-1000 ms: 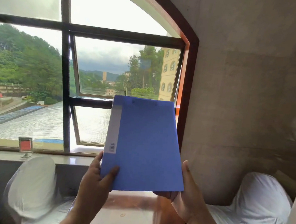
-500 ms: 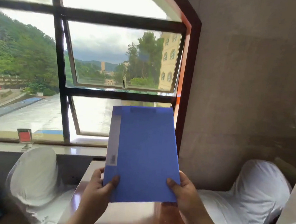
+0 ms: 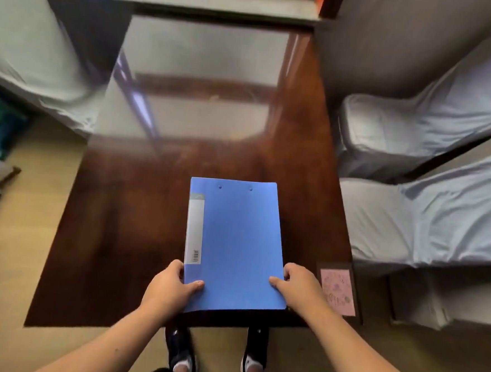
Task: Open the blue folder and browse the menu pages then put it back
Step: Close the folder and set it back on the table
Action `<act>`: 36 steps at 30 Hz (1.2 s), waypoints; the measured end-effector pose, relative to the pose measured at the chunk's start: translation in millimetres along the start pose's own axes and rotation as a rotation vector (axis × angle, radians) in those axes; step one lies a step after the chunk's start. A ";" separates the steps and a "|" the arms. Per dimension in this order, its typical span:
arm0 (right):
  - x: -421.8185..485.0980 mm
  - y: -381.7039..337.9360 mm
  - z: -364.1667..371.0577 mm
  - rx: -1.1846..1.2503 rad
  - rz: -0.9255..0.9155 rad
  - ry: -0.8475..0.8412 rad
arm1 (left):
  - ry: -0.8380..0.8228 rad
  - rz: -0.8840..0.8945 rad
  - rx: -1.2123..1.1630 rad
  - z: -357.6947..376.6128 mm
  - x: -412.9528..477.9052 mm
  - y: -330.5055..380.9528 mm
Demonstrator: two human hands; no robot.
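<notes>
Shoes (image 3: 181, 352): two, dark, on the floor just below the folder's near edge.

Left hand (image 3: 170, 289): curled round the folder's near left corner, thumb on the cover, fingers out of sight beneath.

Right hand (image 3: 298, 285): clasping the near right edge, thumb on top, fingers wrapped over the side.

Folder (image 3: 237, 249): blue, closed, cover up, pale label strip with a barcode along its left side. Near end of the surface, centred, near edge about level with the surface's edge. Whether it lies flat or is held just above cannot be told.

Card (image 3: 337, 291): pink, in a dark frame, just right of the folder.

Surface (image 3: 138, 207): dark glossy wood, bare beyond the folder.

Chairs (image 3: 428, 216): white-covered, right of the folder; another far left.

Progress: folder shut; no pages visible. Whether opening and browsing lie ahead or are finished cannot be judged from this view.
</notes>
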State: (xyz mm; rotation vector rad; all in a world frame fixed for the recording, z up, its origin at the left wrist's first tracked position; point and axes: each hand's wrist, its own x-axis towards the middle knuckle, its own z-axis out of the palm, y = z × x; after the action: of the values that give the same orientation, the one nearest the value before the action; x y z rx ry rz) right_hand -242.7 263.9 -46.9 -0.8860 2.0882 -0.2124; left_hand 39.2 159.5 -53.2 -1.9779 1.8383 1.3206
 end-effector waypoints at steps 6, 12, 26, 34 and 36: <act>1.3 32.4 40.6 -0.117 0.072 -0.053 | -0.025 -0.029 0.169 36.7 -4.9 -20.9; -14.3 34.4 40.0 -0.350 0.046 0.045 | -0.033 0.080 0.570 38.1 -12.2 -18.1; -30.1 49.4 71.3 -0.403 -0.168 0.037 | -0.047 0.258 0.683 74.5 -7.6 29.7; -26.5 74.7 55.7 -0.370 -0.182 0.066 | -0.058 0.265 0.662 91.1 -16.1 48.0; -25.4 77.3 53.5 -0.376 -0.191 0.070 | -0.054 0.261 0.658 93.1 -17.5 50.5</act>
State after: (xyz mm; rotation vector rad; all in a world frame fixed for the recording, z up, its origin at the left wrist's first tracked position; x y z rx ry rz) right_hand -232.0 345.9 -98.5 -1.3204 2.1448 0.0545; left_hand -47.8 218.1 -75.6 -1.3831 2.1820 0.6596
